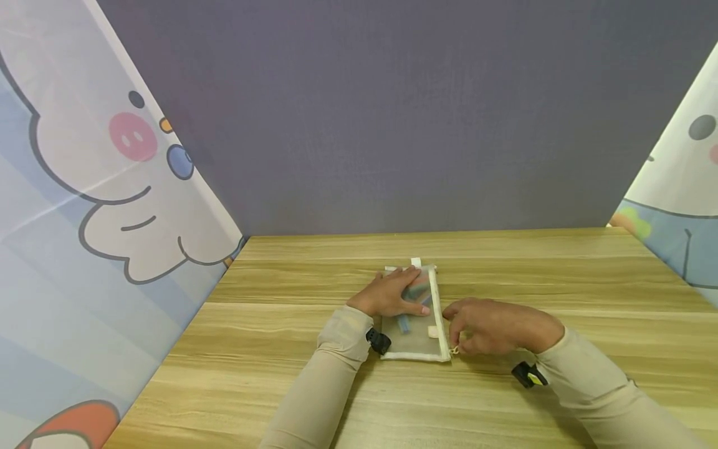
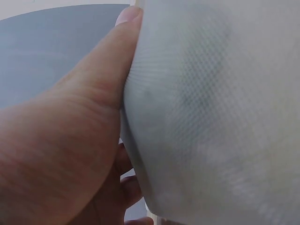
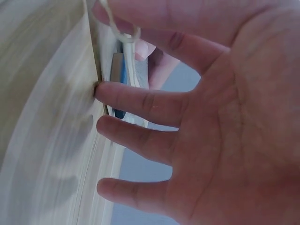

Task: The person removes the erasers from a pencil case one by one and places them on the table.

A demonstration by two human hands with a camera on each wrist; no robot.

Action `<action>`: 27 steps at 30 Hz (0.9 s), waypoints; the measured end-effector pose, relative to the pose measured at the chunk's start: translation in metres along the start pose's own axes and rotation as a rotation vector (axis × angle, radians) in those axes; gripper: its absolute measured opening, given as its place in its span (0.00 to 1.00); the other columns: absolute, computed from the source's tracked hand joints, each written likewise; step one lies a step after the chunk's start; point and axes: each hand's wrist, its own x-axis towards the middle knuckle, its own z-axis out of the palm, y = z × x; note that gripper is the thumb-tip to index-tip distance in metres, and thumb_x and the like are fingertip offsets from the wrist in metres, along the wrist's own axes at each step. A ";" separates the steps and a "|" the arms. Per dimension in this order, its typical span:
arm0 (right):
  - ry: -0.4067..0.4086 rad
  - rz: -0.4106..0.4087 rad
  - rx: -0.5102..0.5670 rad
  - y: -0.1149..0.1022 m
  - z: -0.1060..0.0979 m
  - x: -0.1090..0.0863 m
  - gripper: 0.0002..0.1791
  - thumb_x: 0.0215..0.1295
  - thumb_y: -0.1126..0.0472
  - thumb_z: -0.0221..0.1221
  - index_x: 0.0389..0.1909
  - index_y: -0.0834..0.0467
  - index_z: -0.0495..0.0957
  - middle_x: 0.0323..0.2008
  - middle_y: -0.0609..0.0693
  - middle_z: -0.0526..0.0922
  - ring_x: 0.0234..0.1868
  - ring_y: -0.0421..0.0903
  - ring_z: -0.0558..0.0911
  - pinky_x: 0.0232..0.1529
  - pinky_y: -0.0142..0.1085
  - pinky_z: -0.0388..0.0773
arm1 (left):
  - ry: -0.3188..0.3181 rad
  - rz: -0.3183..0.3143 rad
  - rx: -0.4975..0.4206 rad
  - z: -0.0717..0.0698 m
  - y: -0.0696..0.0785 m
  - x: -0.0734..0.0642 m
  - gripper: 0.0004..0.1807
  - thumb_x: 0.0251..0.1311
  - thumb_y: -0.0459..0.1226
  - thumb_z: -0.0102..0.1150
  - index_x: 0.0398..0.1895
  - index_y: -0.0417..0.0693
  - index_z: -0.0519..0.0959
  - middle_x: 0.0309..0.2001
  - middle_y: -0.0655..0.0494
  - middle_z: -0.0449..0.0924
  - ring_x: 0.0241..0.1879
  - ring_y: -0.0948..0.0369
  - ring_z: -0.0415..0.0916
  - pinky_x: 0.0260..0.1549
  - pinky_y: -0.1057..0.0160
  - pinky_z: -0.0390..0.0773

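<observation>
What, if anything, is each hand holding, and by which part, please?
The right hand pinches the pouch by the cord loop at its near right corner; the left hand rests on the pouch, apparently gripping nothing.

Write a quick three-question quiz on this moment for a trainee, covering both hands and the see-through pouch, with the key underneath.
1. True or false: the left hand rests on top of the see-through pouch.
2. Multiple choice: what do the fingers of the right hand pinch?
A. a pen
B. a cord loop at the pouch's corner
C. a spoon
3. Short answer: in the head view, what colour is the strip showing through the pouch, just on the near side of the left hand?

Key:
1. True.
2. B.
3. Blue.
</observation>
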 end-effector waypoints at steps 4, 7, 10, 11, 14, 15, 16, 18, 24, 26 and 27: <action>0.016 -0.013 0.002 0.002 0.000 0.001 0.10 0.63 0.61 0.67 0.32 0.39 0.86 0.60 0.61 0.76 0.61 0.62 0.75 0.54 0.55 0.76 | -0.001 0.009 0.015 0.002 0.000 0.003 0.53 0.60 0.65 0.61 0.82 0.57 0.49 0.79 0.60 0.51 0.78 0.52 0.43 0.72 0.38 0.42; 0.034 -0.022 -0.002 0.005 0.001 0.002 0.09 0.64 0.61 0.66 0.33 0.40 0.86 0.59 0.59 0.78 0.59 0.60 0.76 0.54 0.53 0.76 | -0.003 0.010 0.029 0.002 0.000 0.004 0.54 0.59 0.65 0.61 0.82 0.57 0.49 0.79 0.59 0.51 0.78 0.51 0.43 0.72 0.39 0.41; 0.065 -0.018 0.008 0.011 0.002 0.003 0.09 0.64 0.63 0.64 0.37 0.44 0.87 0.58 0.59 0.78 0.58 0.58 0.77 0.55 0.53 0.76 | 0.001 0.014 0.033 0.003 0.001 0.004 0.54 0.59 0.65 0.61 0.82 0.57 0.50 0.79 0.58 0.51 0.78 0.51 0.44 0.72 0.39 0.42; 0.079 -0.015 0.010 0.014 0.003 0.004 0.09 0.64 0.63 0.63 0.38 0.45 0.86 0.57 0.58 0.78 0.57 0.57 0.78 0.54 0.53 0.76 | 0.003 0.017 0.031 0.003 0.001 0.005 0.54 0.59 0.65 0.61 0.82 0.57 0.50 0.79 0.57 0.51 0.78 0.51 0.44 0.72 0.39 0.42; 0.132 -0.008 0.004 0.023 0.005 0.005 0.09 0.64 0.63 0.63 0.42 0.49 0.85 0.55 0.56 0.79 0.53 0.54 0.79 0.52 0.51 0.77 | 0.009 0.028 0.027 0.004 0.002 0.006 0.53 0.59 0.66 0.61 0.82 0.56 0.50 0.78 0.57 0.52 0.78 0.50 0.44 0.72 0.40 0.41; 0.148 -0.005 -0.002 0.025 0.005 0.005 0.08 0.65 0.63 0.63 0.43 0.50 0.85 0.54 0.55 0.79 0.52 0.53 0.79 0.52 0.51 0.77 | 0.011 0.031 0.026 0.003 0.003 0.007 0.53 0.59 0.66 0.60 0.82 0.56 0.50 0.78 0.57 0.52 0.77 0.50 0.44 0.73 0.40 0.41; 0.163 0.000 -0.008 0.028 0.005 0.006 0.08 0.66 0.62 0.63 0.44 0.51 0.85 0.54 0.54 0.79 0.52 0.51 0.79 0.52 0.50 0.77 | 0.012 0.033 0.027 0.003 0.003 0.007 0.53 0.60 0.66 0.59 0.82 0.56 0.51 0.78 0.57 0.52 0.77 0.50 0.44 0.73 0.40 0.41; 0.185 0.017 -0.016 0.032 0.006 0.006 0.08 0.67 0.61 0.63 0.46 0.52 0.84 0.53 0.53 0.79 0.52 0.51 0.79 0.52 0.51 0.77 | 0.020 0.037 0.031 0.002 0.005 0.007 0.52 0.61 0.67 0.58 0.81 0.56 0.51 0.78 0.56 0.52 0.77 0.50 0.45 0.73 0.40 0.42; 0.203 0.077 0.018 0.039 0.011 0.008 0.16 0.69 0.55 0.64 0.55 0.54 0.80 0.55 0.55 0.77 0.55 0.56 0.78 0.53 0.54 0.76 | 0.021 0.019 0.032 0.004 0.012 0.004 0.49 0.64 0.67 0.53 0.81 0.53 0.54 0.78 0.56 0.52 0.77 0.50 0.46 0.73 0.41 0.45; 0.205 0.102 0.011 0.040 0.013 0.009 0.22 0.68 0.52 0.65 0.60 0.56 0.78 0.56 0.57 0.76 0.56 0.58 0.78 0.53 0.55 0.76 | 0.022 0.014 0.036 0.005 0.015 0.003 0.48 0.65 0.67 0.51 0.80 0.53 0.54 0.78 0.55 0.52 0.77 0.51 0.47 0.73 0.42 0.46; 0.207 0.115 0.004 0.040 0.014 0.009 0.24 0.68 0.51 0.65 0.62 0.57 0.77 0.57 0.59 0.75 0.56 0.59 0.77 0.53 0.56 0.76 | 0.024 0.013 0.042 0.005 0.016 0.003 0.48 0.65 0.68 0.50 0.80 0.53 0.55 0.78 0.55 0.52 0.77 0.51 0.47 0.72 0.42 0.47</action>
